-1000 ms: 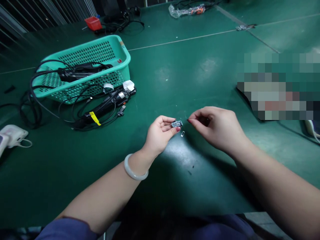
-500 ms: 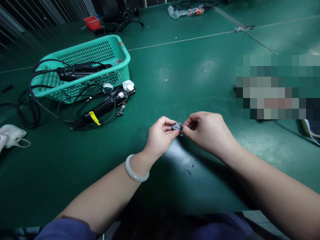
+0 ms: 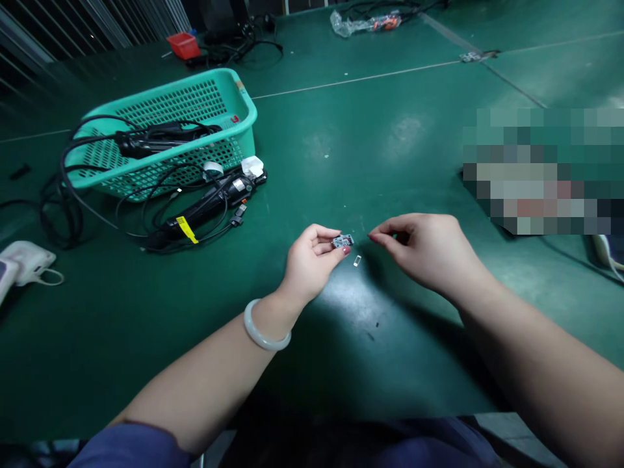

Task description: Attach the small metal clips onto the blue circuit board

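Note:
Between its thumb and fingers, my left hand (image 3: 312,261) holds a small grey patterned piece (image 3: 342,241). On the green table (image 3: 302,182), just below and right of that piece, lies a small light rectangular frame (image 3: 357,260). My right hand (image 3: 424,244) is to the right, apart from the piece, with thumb and index fingertips drawn close together. Whether anything tiny sits between those fingertips is too small to make out.
A green basket (image 3: 247,117) with black cabled tools stands at the left. In front of it lies a black cabled device (image 3: 205,207). White object (image 3: 32,261) at the far left; red tray (image 3: 184,45) and plastic-wrapped item (image 3: 363,23) at the back. The right side is pixelated.
My right hand has moved right, away from the grey piece. The small frame, earlier near both hands' fingertips, now shows fully on the table.

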`<state>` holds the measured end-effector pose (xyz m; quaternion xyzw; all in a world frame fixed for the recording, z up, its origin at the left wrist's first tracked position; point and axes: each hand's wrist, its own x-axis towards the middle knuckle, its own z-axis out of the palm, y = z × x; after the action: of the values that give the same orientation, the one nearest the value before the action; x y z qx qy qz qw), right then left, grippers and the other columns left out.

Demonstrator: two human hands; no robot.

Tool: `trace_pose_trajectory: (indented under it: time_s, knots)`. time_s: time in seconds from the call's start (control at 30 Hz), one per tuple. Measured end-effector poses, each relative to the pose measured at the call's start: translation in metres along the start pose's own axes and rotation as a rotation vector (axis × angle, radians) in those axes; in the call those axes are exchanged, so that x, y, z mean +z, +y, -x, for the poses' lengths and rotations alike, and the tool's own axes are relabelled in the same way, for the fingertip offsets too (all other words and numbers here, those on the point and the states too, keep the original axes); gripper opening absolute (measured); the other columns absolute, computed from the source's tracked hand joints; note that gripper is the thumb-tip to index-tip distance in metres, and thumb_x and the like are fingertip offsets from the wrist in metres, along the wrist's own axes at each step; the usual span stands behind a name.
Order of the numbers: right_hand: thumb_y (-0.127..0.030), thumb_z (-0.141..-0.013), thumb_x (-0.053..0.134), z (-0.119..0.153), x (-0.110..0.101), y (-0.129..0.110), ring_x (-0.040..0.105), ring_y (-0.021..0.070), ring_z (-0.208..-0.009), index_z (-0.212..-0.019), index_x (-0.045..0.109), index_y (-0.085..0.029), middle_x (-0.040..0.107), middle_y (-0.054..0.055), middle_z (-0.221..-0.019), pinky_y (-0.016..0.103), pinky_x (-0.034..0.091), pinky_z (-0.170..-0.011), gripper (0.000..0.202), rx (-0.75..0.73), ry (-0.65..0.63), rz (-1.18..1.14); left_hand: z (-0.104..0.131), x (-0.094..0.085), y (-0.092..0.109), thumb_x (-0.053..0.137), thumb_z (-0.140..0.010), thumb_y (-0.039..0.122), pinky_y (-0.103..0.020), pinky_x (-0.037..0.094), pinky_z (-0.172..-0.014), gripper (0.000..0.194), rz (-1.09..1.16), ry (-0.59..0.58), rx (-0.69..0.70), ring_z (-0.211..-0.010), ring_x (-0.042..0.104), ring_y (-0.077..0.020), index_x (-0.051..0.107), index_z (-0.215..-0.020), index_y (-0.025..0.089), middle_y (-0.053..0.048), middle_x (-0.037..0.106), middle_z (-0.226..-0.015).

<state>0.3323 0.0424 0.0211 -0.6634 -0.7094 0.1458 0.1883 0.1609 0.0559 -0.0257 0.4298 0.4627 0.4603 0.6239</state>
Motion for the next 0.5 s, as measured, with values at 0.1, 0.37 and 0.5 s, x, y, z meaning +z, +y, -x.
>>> trace_pose_trajectory:
  time_s: [0.1, 0.37, 0.5]
  knots:
    - [-0.03, -0.076, 0.067, 0.001, 0.009, 0.004, 0.064, 0.0173, -0.068, -0.089, 0.072, -0.021, 0.072, 0.003, -0.081, 0.028, 0.047, -0.064, 0.016, -0.054, -0.117, 0.034, -0.001, -0.002, 0.0, 0.076, -0.064, 0.013, -0.034, 0.051, -0.088, 0.028, 0.032, 0.019, 0.001, -0.083, 0.066, -0.0131, 0.059, -0.085, 0.015, -0.003, 0.068, -0.085]
    - [-0.016, -0.081, 0.058, -0.001, 0.031, 0.008, 0.064, 0.0185, -0.08, -0.086, 0.068, -0.018, 0.069, 0.006, -0.087, 0.029, 0.048, -0.074, 0.012, -0.209, -0.204, -0.001, -0.002, -0.003, 0.001, 0.078, -0.061, 0.012, -0.035, 0.05, -0.09, 0.031, 0.087, 0.02, -0.015, -0.084, 0.067, -0.0136, 0.059, -0.085, 0.015, -0.003, 0.069, -0.084]
    - [-0.013, -0.082, 0.054, -0.004, 0.03, 0.012, 0.065, 0.0163, -0.077, -0.083, 0.068, -0.019, 0.071, 0.004, -0.083, 0.027, 0.049, -0.073, 0.015, -0.273, -0.151, -0.097, -0.003, -0.004, 0.001, 0.078, -0.059, 0.011, -0.036, 0.049, -0.092, 0.032, 0.091, 0.03, -0.021, -0.083, 0.066, -0.0128, 0.059, -0.084, 0.015, -0.003, 0.069, -0.084]
